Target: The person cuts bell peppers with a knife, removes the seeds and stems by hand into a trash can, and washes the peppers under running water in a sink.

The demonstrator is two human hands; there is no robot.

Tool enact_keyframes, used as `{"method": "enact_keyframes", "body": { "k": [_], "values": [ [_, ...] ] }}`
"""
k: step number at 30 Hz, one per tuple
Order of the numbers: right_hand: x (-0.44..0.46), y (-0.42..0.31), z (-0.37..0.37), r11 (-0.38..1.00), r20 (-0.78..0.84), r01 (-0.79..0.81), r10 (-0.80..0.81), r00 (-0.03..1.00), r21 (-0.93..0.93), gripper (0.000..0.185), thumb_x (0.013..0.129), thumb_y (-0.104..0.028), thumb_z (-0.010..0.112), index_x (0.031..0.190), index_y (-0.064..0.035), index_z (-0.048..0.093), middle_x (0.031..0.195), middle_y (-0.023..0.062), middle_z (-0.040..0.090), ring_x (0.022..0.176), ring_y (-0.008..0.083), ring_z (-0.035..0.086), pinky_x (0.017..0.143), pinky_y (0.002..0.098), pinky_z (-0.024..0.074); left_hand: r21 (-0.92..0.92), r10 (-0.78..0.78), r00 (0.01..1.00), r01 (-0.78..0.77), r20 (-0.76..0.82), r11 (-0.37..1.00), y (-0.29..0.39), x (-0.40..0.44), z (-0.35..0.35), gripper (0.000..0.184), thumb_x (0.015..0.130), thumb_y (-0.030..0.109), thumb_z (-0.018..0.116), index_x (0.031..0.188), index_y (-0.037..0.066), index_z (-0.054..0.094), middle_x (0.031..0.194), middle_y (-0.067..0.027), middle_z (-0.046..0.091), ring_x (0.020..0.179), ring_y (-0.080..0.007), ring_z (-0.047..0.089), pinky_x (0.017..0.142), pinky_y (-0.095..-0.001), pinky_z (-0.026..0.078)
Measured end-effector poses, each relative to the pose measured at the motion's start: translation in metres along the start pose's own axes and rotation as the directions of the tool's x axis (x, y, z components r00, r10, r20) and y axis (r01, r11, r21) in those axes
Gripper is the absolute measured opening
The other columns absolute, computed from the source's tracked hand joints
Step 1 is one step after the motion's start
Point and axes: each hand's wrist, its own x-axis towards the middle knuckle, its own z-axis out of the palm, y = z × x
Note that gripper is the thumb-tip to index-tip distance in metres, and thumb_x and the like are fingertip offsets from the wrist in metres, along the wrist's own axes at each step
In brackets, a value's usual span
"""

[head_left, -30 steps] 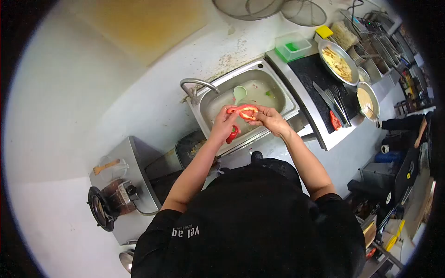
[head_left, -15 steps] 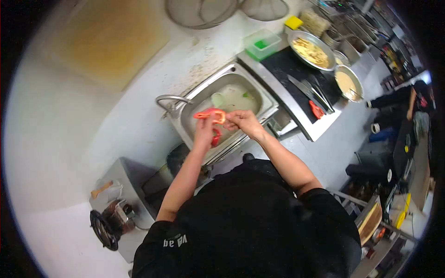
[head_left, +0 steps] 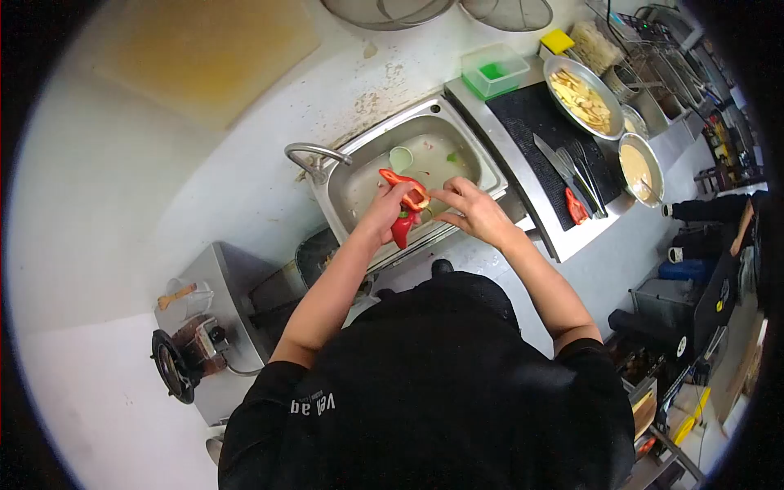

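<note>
My left hand (head_left: 384,215) is closed around a red bell pepper (head_left: 406,187), cut open so its hollow inside shows. A second red pepper piece (head_left: 401,230), with some green by it, hangs below in the same grip. Just right of the cut edge is my right hand (head_left: 475,214), its thumb and fingers apart with nothing visible between them. Both hands are over the near side of a steel sink (head_left: 363,186). Inside the sink lie a pale green cup-like thing (head_left: 400,158) and small green and red scraps.
A curved faucet (head_left: 318,150) rises at the sink's left. On the right counter are a knife (head_left: 555,160), a whisk (head_left: 576,170), a red pepper piece (head_left: 576,207), a bowl of sliced food (head_left: 582,98), a bowl of batter (head_left: 641,167) and a plastic tub (head_left: 495,72). Another person (head_left: 709,222) stands far right.
My right hand has moved away from the pepper and its fingers have spread. The left hand has turned the pepper, showing more of its hollow. The camera view has shifted slightly.
</note>
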Motion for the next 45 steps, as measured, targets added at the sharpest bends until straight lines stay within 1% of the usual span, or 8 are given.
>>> {"method": "enact_keyframes", "body": {
  "k": [17,23,25,30,32,39,42,45],
  "values": [
    [0.023,-0.025,0.026,0.929,-0.064,-0.082,0.112,0.992,0.362,0.020,0.081,-0.009,0.065,0.100,-0.0038,0.067,0.082,0.0126,0.054,0.077,0.0264,0.056,0.067,0.0349,0.0442,0.013,0.098,0.995,-0.099,0.033,0.995,0.014,-0.031,0.012,0.043,0.096,0.047,0.040,0.105,0.006,0.049,0.077,-0.0089,0.057,0.047,-0.0190,0.053,0.042,-0.0288,0.045],
    [0.033,-0.033,0.016,0.972,0.053,-0.106,0.097,0.994,0.209,0.019,0.082,-0.011,0.064,0.099,-0.0035,0.067,0.081,0.0136,0.053,0.078,0.0278,0.056,0.069,0.0357,0.0445,0.340,0.318,0.947,-0.313,0.042,0.887,-0.008,-0.014,-0.003,0.042,0.097,0.044,0.036,0.114,0.006,0.044,0.092,-0.0114,0.055,0.058,-0.0172,0.055,0.046,-0.0293,0.047],
    [0.035,-0.031,0.013,0.972,0.098,-0.120,0.101,0.990,0.203,0.018,0.082,-0.011,0.063,0.098,-0.0038,0.067,0.081,0.0133,0.054,0.078,0.0275,0.056,0.069,0.0358,0.0447,0.637,0.524,0.844,-0.468,0.117,0.612,-0.009,-0.016,0.001,0.042,0.098,0.041,0.036,0.117,0.005,0.042,0.091,-0.0117,0.055,0.058,-0.0178,0.056,0.048,-0.0294,0.048],
    [0.041,-0.039,-0.007,0.961,0.104,-0.002,-0.028,0.994,0.277,0.015,0.081,-0.006,0.064,0.095,-0.0009,0.066,0.077,0.0095,0.050,0.074,0.0223,0.054,0.067,0.0320,0.0452,0.173,0.265,0.961,-0.275,0.078,0.946,0.011,-0.031,0.006,0.042,0.097,0.042,0.035,0.115,0.005,0.042,0.089,-0.0120,0.055,0.051,-0.0206,0.055,0.046,-0.0304,0.047],
    [0.041,-0.053,-0.014,0.927,0.218,-0.164,0.092,0.971,0.338,0.016,0.081,-0.008,0.063,0.096,-0.0038,0.066,0.082,0.0119,0.054,0.081,0.0277,0.055,0.072,0.0364,0.0452,0.099,0.187,0.979,-0.194,0.074,0.976,0.018,-0.040,0.007,0.043,0.097,0.045,0.035,0.116,0.007,0.041,0.087,-0.0118,0.055,0.049,-0.0214,0.055,0.042,-0.0315,0.046],
    [0.042,-0.052,-0.001,0.957,0.179,0.027,-0.082,0.980,0.287,0.013,0.085,-0.009,0.062,0.095,-0.0012,0.065,0.087,0.0114,0.053,0.079,0.0232,0.057,0.069,0.0332,0.0479,0.251,0.253,0.951,-0.292,0.177,0.923,0.021,-0.052,-0.005,0.041,0.099,0.041,0.032,0.118,0.005,0.039,0.082,-0.0100,0.054,0.049,-0.0205,0.054,0.044,-0.0301,0.046],
    [0.048,-0.064,0.009,0.719,0.241,-0.297,0.183,0.953,0.628,0.012,0.090,-0.009,0.058,0.092,0.0020,0.062,0.089,0.0064,0.052,0.073,0.0132,0.058,0.064,0.0250,0.0535,0.479,0.426,0.895,-0.435,0.134,0.762,0.015,-0.054,-0.027,0.036,0.099,0.036,0.034,0.110,0.003,0.041,0.084,-0.0113,0.055,0.063,-0.0169,0.057,0.061,-0.0295,0.047],
    [0.061,-0.065,0.024,0.700,0.179,-0.249,0.173,0.969,0.670,0.012,0.090,-0.008,0.058,0.089,0.0034,0.061,0.089,0.0064,0.051,0.072,0.0138,0.058,0.065,0.0253,0.0530,0.231,0.295,0.955,-0.293,0.028,0.928,0.023,-0.085,-0.052,0.038,0.099,0.039,0.033,0.111,0.004,0.042,0.084,-0.0097,0.055,0.070,-0.0160,0.057,0.064,-0.0303,0.047]
  ]
}}
